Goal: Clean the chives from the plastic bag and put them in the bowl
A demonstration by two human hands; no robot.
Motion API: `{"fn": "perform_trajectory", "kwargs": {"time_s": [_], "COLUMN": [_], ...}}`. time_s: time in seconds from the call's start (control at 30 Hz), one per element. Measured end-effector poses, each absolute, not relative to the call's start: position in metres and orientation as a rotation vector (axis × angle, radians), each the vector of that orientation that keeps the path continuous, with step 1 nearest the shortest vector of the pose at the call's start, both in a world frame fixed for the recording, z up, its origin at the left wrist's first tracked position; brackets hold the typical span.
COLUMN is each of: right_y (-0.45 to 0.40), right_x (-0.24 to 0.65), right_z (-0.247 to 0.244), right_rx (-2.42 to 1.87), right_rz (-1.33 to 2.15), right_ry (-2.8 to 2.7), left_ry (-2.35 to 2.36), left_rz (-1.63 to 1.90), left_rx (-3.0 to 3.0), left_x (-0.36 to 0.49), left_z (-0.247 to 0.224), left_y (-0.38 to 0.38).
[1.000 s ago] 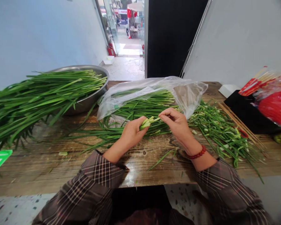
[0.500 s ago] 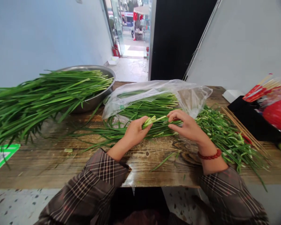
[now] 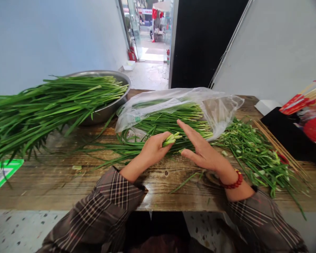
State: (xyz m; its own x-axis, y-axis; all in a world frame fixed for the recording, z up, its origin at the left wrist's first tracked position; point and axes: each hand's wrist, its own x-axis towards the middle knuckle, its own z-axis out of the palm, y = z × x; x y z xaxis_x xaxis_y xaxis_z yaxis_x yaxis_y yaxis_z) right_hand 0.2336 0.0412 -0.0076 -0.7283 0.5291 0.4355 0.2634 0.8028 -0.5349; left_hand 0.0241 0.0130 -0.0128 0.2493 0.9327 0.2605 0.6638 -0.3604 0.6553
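My left hand [image 3: 156, 147] is closed around a small bunch of garlic chives [image 3: 171, 139], whose pale cut ends stick out past the thumb and point right. Their green leaves trail left over the wooden table [image 3: 147, 191]. Just right of those ends, my right hand [image 3: 201, 151] is open, its fingers stretched out and the thumb apart, with nothing held. Behind both hands lies a larger pile of chives [image 3: 168, 119], partly inside a clear plastic bag [image 3: 221, 105]. A heap of loose trimmed leaves [image 3: 252, 158] spreads to the right of my right hand.
A steel bowl [image 3: 105, 114] at the back left holds a big bundle of chives [image 3: 55, 102] overhanging its left side. Thin wooden sticks [image 3: 281, 151] and a black box [image 3: 289, 131] stand on the right. A green-edged card [image 3: 5, 175] lies at the left edge.
My right hand has let go of the chive stalk it was pinching and opened, moving slightly left and down. My left hand still grips the bunch, shifted slightly right.
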Motion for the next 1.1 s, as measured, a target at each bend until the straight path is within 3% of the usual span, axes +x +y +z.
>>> {"fn": "perform_trajectory", "kwargs": {"time_s": [0.2, 0.4, 0.6, 1.1], "right_y": [0.033, 0.040, 0.037, 0.043], "right_x": [0.223, 0.221, 0.207, 0.215], "right_z": [-0.005, -0.016, -0.024, -0.014], "right_rx": [-0.437, -0.753, -0.670, -0.842], "right_rz": [0.623, 0.557, 0.614, 0.644], "right_ry": [-2.404, -1.977, -2.006, -1.899], "left_ry": [1.408, 1.467, 1.329, 1.512], "left_rz": [0.912, 1.010, 0.991, 0.764], "left_rx": [2.081, 1.920, 1.848, 2.246], "left_x": [0.025, 0.024, 0.025, 0.025], "left_z": [-0.016, -0.001, 0.000, -0.012], "left_y": [0.013, 0.012, 0.010, 0.014]}}
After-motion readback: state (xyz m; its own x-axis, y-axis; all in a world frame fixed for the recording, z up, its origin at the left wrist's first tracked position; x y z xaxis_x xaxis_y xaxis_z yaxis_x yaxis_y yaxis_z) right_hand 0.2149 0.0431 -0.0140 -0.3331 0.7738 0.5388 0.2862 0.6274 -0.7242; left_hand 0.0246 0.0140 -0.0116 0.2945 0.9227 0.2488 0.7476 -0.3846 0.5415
